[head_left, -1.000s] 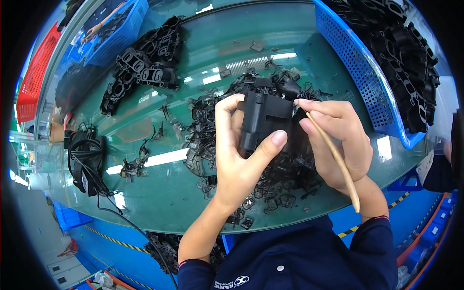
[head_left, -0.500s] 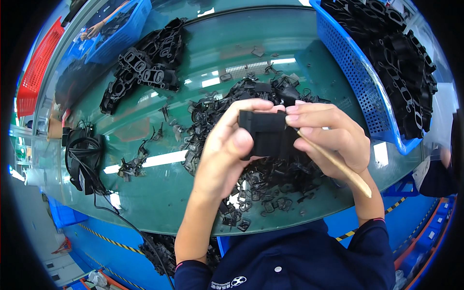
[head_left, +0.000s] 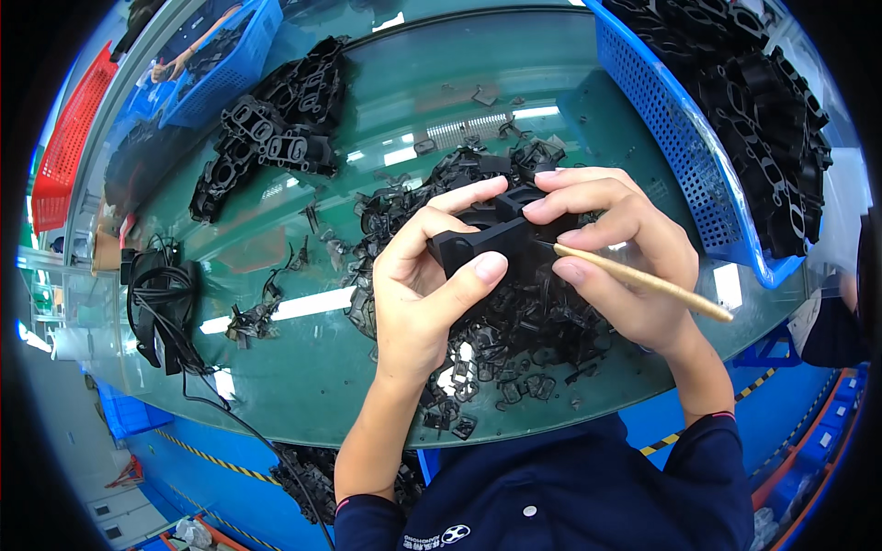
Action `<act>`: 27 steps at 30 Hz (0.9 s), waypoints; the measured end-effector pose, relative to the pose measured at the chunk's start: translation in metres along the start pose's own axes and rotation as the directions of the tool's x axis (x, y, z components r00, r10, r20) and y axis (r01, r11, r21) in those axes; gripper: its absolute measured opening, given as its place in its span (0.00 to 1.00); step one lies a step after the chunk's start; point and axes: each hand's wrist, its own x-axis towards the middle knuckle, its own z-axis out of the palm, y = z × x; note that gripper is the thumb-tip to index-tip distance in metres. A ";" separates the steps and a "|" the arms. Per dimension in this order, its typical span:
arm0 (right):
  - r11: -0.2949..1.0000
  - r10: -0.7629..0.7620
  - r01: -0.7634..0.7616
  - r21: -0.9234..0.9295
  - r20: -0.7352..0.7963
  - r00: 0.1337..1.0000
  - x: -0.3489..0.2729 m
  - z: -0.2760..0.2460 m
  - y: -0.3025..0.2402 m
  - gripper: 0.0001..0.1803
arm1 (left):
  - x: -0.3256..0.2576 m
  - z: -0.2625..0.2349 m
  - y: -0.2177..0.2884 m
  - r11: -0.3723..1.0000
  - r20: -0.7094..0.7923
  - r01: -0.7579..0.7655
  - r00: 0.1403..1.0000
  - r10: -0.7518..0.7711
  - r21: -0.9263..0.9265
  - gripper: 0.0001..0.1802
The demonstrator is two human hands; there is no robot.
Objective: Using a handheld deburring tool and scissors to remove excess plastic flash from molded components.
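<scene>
My left hand (head_left: 430, 275) is closed on a black moulded plastic part (head_left: 501, 241), thumb along its near face and fingers behind it. My right hand (head_left: 634, 243) pinches a slim tool with a tan handle (head_left: 657, 283); its fingers also rest at the part's right side. The tool's dark, thin tip meets the part, but its exact shape is hidden. Beneath both hands lies a pile of black plastic scraps (head_left: 501, 344) on the green tabletop (head_left: 303, 358).
At the right a blue basket (head_left: 675, 138) holds black moulded parts. More black moulded parts (head_left: 276, 138) lie at the back left. A coiled black cable (head_left: 161, 294) sits on the left, and a small heap of scraps (head_left: 253, 317) beside it. Another person's hand (head_left: 170, 69) shows far left.
The black part has been turned in my hands, so a narrow edge and an opening now show. My left thumb has slid right along it, and the tan handle lies flatter.
</scene>
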 end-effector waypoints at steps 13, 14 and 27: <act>0.991 -0.089 0.080 -0.104 -0.085 0.992 0.000 0.008 0.001 0.11 | -0.001 0.001 -0.008 0.999 -0.025 -0.045 0.999 0.045 -0.013 0.10; 0.990 -0.096 0.087 -0.110 -0.085 0.992 0.000 0.008 0.002 0.11 | -0.001 0.002 -0.008 0.999 -0.029 -0.037 0.999 0.036 -0.024 0.09; 0.944 -0.221 0.188 -0.271 -0.100 0.970 -0.005 0.018 0.009 0.11 | -0.004 0.010 -0.014 0.996 -0.103 -0.002 0.995 -0.008 -0.093 0.09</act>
